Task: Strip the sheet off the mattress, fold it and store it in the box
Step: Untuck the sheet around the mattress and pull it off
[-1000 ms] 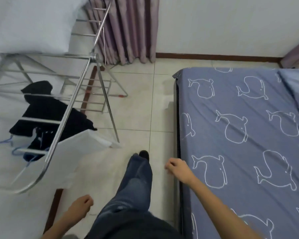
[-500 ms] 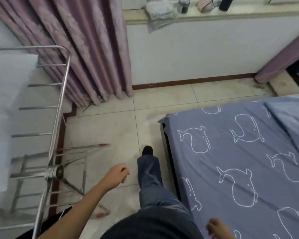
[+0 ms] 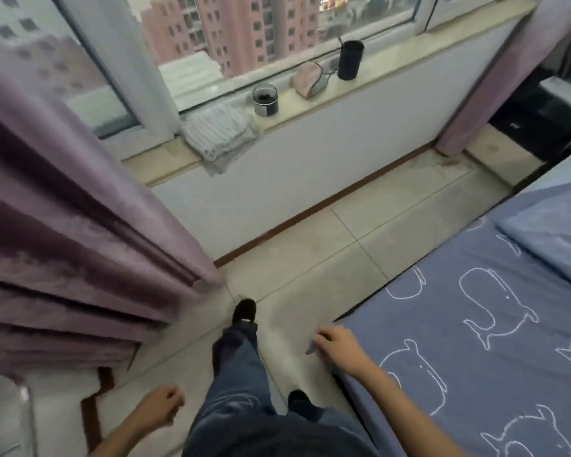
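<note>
Your right hand [image 3: 337, 344] curled over the corner of the whale-print sheet [image 3: 475, 357], grip unclear; your left hand [image 3: 160, 409] hung loosely curled, empty. The sheet looked soft and light: take the hem just beneath the right hand.

Matt cloth sheet [image 3: 475, 341]; smooth glossy floor tiles [image 3: 360, 245]

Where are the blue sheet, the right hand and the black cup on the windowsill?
blue sheet [image 3: 442, 331]: head view, flat top near the corner.
right hand [image 3: 336, 345]: head view, back of the hand.
black cup [image 3: 350, 60]: head view, side wall.
</note>
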